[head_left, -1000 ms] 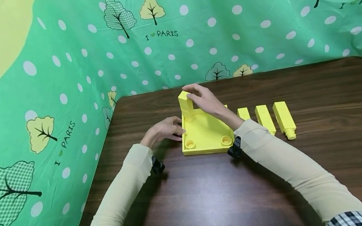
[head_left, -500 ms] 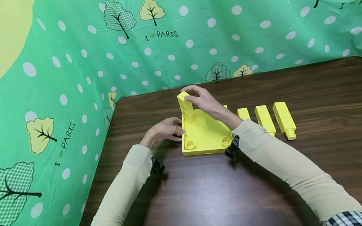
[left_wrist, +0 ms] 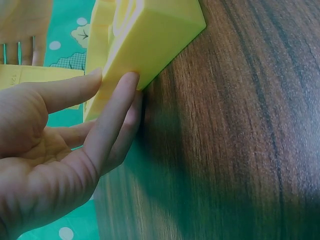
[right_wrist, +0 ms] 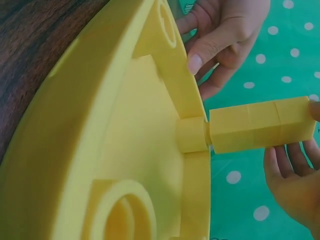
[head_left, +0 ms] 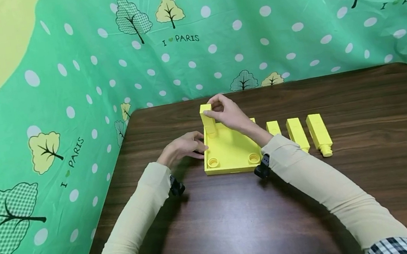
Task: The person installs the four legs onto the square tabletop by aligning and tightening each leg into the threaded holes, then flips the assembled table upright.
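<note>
1. Swept first across the wooden table (head_left: 221,228), stretching out all round the yellow tray (head_left: 230,147).
2. Landed on that tray, laid flat, hollow side up. Looked like early going: apparently at the first of four corners, with none plainly finished.
3. Caught the right hand (head_left: 230,113) above the tray's far left corner, gripping the upright post (right_wrist: 245,127) between thumb and fingers. Spotted the left hand (head_left: 184,146) at the tray's left wall, pinching it lightly, thumb at the rim, fingers outside.
4. Then the main event! Had that post poised right at the tray's far left corner, in the right hand's fingertips, with a slim neck showing below the square body. Couldn't tell whether fully seated.
5. Counted three loose posts (head_left: 297,131) to the tray's right, partly hidden by the right sleeve (head_left: 316,176); probably all left to fit.
6. Finished on two bare sockets (head_left: 254,157) along the tray's near edge. Couldn't make out the tray's far right corner.
</note>
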Demonstrator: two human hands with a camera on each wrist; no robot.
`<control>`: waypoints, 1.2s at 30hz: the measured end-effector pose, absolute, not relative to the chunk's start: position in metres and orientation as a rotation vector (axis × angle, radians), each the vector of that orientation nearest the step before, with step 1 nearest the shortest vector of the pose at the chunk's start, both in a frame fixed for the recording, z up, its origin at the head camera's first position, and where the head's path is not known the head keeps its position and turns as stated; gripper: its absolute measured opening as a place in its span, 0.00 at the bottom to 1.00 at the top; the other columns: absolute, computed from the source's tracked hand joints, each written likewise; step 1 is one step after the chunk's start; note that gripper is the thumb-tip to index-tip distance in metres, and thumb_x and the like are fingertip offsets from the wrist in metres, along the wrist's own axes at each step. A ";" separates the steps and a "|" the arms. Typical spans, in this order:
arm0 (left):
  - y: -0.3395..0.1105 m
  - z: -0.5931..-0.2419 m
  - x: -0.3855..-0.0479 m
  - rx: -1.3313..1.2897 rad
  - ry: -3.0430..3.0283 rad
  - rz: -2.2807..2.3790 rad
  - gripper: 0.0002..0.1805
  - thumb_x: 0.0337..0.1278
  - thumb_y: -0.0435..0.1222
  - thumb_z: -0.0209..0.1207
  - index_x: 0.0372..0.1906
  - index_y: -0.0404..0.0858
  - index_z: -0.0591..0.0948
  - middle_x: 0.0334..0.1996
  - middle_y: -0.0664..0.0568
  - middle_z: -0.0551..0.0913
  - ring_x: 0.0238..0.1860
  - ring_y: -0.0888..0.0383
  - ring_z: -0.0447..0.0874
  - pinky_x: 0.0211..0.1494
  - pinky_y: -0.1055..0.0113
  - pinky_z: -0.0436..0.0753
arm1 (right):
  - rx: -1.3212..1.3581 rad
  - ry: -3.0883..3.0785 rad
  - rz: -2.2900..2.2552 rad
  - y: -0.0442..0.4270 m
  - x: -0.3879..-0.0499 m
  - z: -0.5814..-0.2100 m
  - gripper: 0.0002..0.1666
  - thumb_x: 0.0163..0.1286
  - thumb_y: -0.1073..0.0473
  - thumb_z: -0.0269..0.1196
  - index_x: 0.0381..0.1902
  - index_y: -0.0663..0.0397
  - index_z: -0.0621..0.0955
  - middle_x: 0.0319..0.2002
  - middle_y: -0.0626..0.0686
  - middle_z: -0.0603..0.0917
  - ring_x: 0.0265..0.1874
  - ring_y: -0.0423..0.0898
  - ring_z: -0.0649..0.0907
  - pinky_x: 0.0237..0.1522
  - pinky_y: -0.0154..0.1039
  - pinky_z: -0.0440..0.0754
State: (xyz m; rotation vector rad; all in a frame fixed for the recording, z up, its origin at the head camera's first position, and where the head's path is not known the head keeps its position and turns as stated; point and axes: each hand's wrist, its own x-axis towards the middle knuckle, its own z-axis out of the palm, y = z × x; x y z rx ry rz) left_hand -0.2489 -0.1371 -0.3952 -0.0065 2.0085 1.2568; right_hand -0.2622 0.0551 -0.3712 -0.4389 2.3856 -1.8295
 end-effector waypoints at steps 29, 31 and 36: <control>-0.137 -0.395 -0.248 -0.008 2.019 1.253 0.28 0.62 0.29 0.58 0.65 0.33 0.61 0.48 0.40 0.74 0.43 0.52 0.78 0.49 0.61 0.86 | -0.610 2.166 -1.830 0.063 -0.266 -0.374 0.26 0.75 0.55 0.53 0.68 0.51 0.68 0.68 0.52 0.67 0.66 0.50 0.68 0.67 0.54 0.68; -0.137 -0.395 -0.248 -0.005 2.016 1.254 0.28 0.62 0.29 0.58 0.65 0.33 0.62 0.47 0.41 0.74 0.42 0.52 0.78 0.49 0.61 0.86 | -0.605 2.150 -1.841 0.061 -0.267 -0.375 0.26 0.75 0.56 0.52 0.68 0.52 0.68 0.68 0.53 0.67 0.65 0.51 0.69 0.67 0.54 0.68; -0.137 -0.394 -0.248 -0.006 2.014 1.255 0.28 0.62 0.29 0.58 0.64 0.34 0.62 0.46 0.41 0.74 0.42 0.52 0.78 0.49 0.61 0.86 | -0.571 2.135 -1.918 0.060 -0.268 -0.376 0.22 0.74 0.57 0.54 0.64 0.54 0.71 0.61 0.55 0.73 0.57 0.50 0.75 0.64 0.51 0.72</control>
